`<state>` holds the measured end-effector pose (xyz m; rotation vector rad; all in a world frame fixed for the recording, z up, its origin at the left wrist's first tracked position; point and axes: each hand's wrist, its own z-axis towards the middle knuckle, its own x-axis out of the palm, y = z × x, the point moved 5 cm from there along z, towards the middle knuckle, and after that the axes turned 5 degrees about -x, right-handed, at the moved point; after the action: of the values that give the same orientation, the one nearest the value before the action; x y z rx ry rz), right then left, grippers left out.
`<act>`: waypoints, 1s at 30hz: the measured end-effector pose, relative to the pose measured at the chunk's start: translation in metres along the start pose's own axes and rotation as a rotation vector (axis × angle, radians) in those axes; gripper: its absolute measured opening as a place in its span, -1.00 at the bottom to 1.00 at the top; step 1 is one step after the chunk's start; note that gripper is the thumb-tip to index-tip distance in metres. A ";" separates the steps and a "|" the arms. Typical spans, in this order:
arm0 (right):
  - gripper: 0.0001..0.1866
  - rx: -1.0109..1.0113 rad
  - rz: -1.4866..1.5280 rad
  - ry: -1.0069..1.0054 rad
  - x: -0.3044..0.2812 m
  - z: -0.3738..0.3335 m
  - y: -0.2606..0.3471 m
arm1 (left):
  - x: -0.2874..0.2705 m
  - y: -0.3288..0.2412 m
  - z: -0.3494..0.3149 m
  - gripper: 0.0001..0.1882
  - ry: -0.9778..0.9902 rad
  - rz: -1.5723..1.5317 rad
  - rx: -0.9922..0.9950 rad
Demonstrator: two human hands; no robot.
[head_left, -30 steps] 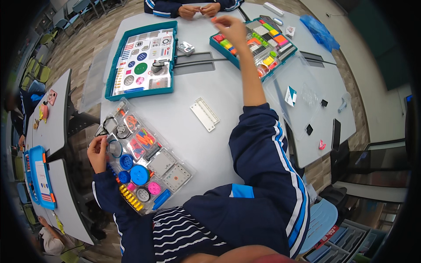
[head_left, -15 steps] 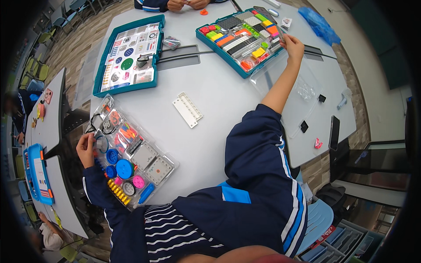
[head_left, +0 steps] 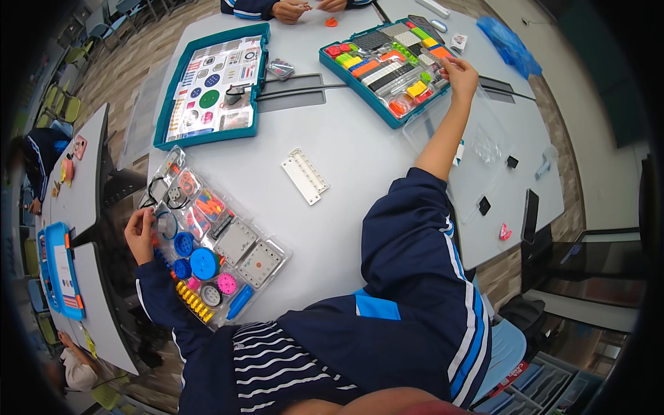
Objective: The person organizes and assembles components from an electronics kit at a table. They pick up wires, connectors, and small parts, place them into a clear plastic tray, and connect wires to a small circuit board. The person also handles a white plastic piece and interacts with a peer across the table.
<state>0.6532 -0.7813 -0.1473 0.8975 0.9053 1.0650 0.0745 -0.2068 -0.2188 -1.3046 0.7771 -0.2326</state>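
Observation:
My right hand (head_left: 461,77) reaches to the right edge of a teal box (head_left: 382,113) packed with colourful building pieces. Its fingers are pinched together there; what they hold is hidden. At the left, my left hand (head_left: 142,236) has its fingers curled together at the outer edge of a clear plastic tray (head_left: 285,247). I cannot make out what is between them. In that tray lie blue wheels (head_left: 204,263), a pink gear (head_left: 226,283), yellow pieces (head_left: 194,301) and grey boxy modules (head_left: 258,264). A white slotted brick part (head_left: 304,176) rests on the table between my hands.
An open teal lid (head_left: 160,131) with a picture sheet stands at the far left. A clear plastic cover (head_left: 477,149) lies under my right forearm. Further right are a phone (head_left: 530,216) and a blue plastic bag (head_left: 508,48). Another person's hands (head_left: 290,10) show across the table.
The view has shifted slightly, so the table things appear further right. A grey piece that stuck up from my right fingers no longer shows. My left hand stays at the tray's edge.

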 end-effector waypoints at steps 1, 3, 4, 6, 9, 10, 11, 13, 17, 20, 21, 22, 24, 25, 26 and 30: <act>-0.76 0.010 0.039 0.000 0.002 -0.001 0.000 | 0.000 0.001 0.000 -0.82 0.001 -0.002 0.003; -0.78 0.024 0.093 0.030 0.007 -0.003 0.001 | 0.000 0.002 0.000 -0.82 0.008 -0.010 0.005; -0.80 0.032 0.121 0.045 0.008 -0.004 0.001 | 0.000 0.002 0.000 -0.81 0.017 -0.013 0.001; -0.81 0.030 0.109 0.070 0.011 -0.005 0.001 | 0.000 0.002 0.000 -0.81 0.017 -0.010 -0.005; -0.78 0.039 0.090 0.093 0.014 -0.006 0.002 | 0.000 0.001 -0.002 -0.81 0.001 -0.002 -0.018; -0.76 0.053 0.084 0.091 0.015 -0.007 0.003 | 0.000 0.001 -0.002 -0.81 0.003 -0.008 -0.022; -0.76 0.045 0.076 0.104 0.016 -0.007 0.004 | 0.000 0.000 -0.003 -0.81 0.003 -0.010 -0.010; -0.76 0.054 0.066 0.109 0.018 -0.008 0.005 | 0.000 0.002 -0.003 -0.81 0.018 -0.023 -0.042; -0.76 0.016 0.036 0.116 0.025 -0.008 0.006 | -0.002 0.001 -0.002 -0.81 0.023 0.034 -0.030; -0.78 0.011 0.072 0.133 0.034 -0.008 0.003 | -0.002 0.001 -0.002 -0.81 0.015 0.038 -0.038; -0.79 0.004 0.075 0.147 0.037 -0.007 0.003 | -0.001 0.000 -0.002 -0.81 0.015 0.018 -0.023; -0.79 0.018 0.063 0.143 0.039 -0.008 0.001 | 0.001 -0.001 -0.003 -0.80 -0.001 0.015 -0.012; -0.79 0.006 0.009 0.189 0.045 -0.008 0.001 | 0.002 -0.003 -0.004 -0.80 -0.023 0.014 0.007; -0.79 0.007 -0.022 0.204 0.047 -0.008 0.001 | 0.002 -0.004 -0.004 -0.80 -0.029 0.016 0.014; -0.77 0.008 -0.054 0.228 0.049 -0.009 0.002 | 0.003 -0.005 -0.004 -0.80 -0.035 0.018 0.035; -0.73 0.019 -0.156 0.362 0.056 -0.015 0.007 | 0.002 -0.004 -0.004 -0.80 -0.014 0.016 0.003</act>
<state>0.6497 -0.7240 -0.1552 0.6461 1.2662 1.1022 0.0748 -0.2123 -0.2157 -1.2949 0.7751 -0.2118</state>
